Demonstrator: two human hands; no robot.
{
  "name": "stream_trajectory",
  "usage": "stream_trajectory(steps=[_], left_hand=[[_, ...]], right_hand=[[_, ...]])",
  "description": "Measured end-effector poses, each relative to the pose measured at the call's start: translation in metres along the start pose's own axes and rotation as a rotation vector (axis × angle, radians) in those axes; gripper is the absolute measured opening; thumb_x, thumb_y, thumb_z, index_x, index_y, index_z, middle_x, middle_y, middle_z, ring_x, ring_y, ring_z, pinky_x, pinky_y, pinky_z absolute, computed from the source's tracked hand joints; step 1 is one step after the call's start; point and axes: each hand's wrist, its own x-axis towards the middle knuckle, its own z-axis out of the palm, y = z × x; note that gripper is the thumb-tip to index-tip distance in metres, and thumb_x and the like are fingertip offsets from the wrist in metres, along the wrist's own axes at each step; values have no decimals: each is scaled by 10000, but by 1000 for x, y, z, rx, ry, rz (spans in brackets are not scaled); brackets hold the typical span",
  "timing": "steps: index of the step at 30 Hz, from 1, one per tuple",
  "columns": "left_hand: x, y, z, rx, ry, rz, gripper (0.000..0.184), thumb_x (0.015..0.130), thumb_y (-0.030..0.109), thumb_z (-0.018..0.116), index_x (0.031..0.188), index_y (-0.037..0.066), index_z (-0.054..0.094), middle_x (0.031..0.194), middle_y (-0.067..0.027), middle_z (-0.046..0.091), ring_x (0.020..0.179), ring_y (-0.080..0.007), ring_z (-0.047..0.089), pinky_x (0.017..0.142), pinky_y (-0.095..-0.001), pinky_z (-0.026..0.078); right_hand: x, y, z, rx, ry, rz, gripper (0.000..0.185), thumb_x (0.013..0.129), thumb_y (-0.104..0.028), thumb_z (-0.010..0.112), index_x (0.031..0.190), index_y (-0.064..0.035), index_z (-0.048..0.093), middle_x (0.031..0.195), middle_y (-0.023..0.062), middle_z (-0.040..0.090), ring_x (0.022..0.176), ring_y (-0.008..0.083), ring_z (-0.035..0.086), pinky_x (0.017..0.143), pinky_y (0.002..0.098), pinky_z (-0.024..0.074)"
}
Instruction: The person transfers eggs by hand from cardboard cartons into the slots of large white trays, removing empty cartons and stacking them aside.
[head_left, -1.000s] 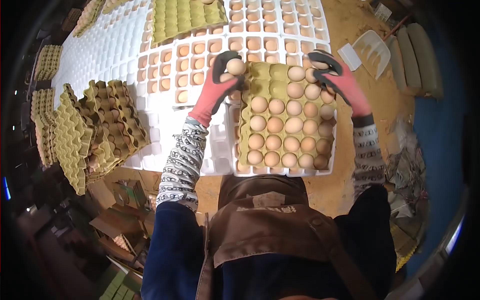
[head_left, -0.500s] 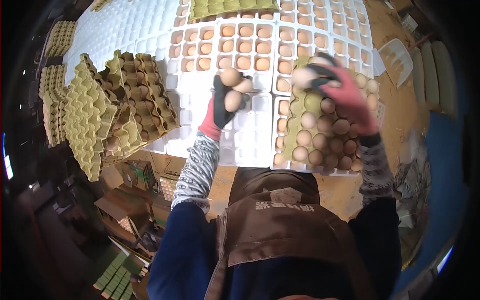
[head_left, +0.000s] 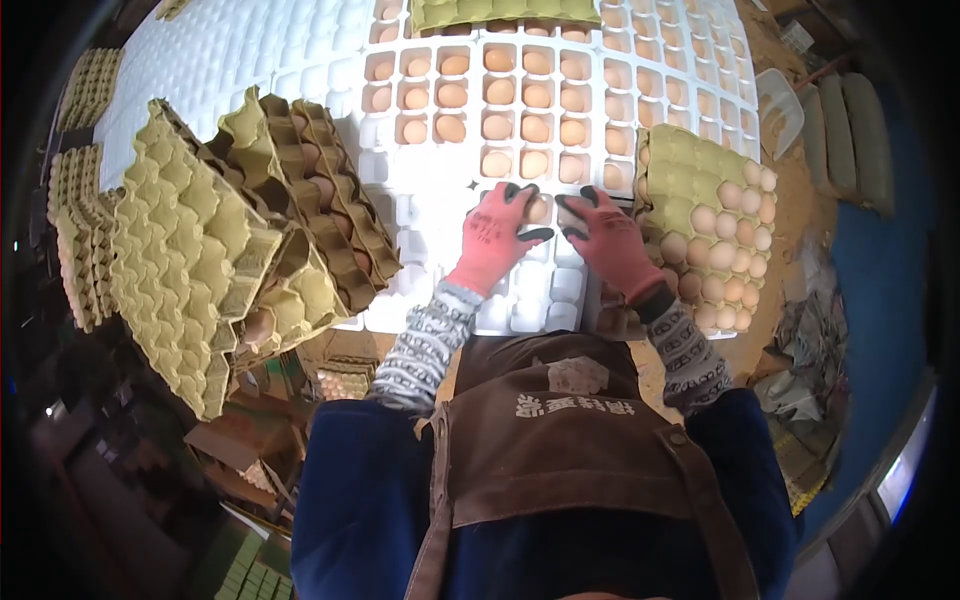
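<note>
Between left hand (head_left: pixel 497 232) and right hand (head_left: pixel 608 240): egg (head_left: pixel 537 210), white tray (head_left: pixel 528 316) beneath.

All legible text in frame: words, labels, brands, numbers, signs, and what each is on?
Nothing legible enough to quote.
Brown apron: row of pale characters, too blurred to read.
Left glove: dark print on the back, too small.
Right glove: faint marks, can't tell if lettering.

I count 1 apron (head_left: pixel 590 440), 1 scoop (head_left: pixel 785 105), 1 left hand (head_left: pixel 497 235), 1 right hand (head_left: pixel 613 240), and 12 eggs (head_left: pixel 536 97) in the tray (head_left: pixel 517 112) just beyond them.
</note>
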Motion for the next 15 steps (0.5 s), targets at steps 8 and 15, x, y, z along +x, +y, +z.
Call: stream_trajectory(steps=[8, 15], left_hand=[[-13, -31, 16, -95, 286, 179, 445, 779, 82, 626, 1217, 41, 563, 1205, -208, 522, 1101, -404, 503, 962, -453, 423], [-1, 43, 3, -293, 329, 173, 465, 749, 90, 687, 1201, 44, 587, 1201, -192, 539, 1096, -371, 533, 949, -436, 437]], right_hand=[[-31, -16, 36, 375, 271, -169, 365, 764, -77, 650, 1127, -51, 621, 1160, 148, 620, 1057, 289, 596, 914, 357, 476], [-60, 11, -34, 132, 239, -185, 446, 855, -199, 618, 1281, -100, 534, 1261, 144, 564, 1131, 293, 556, 962, 394, 436]])
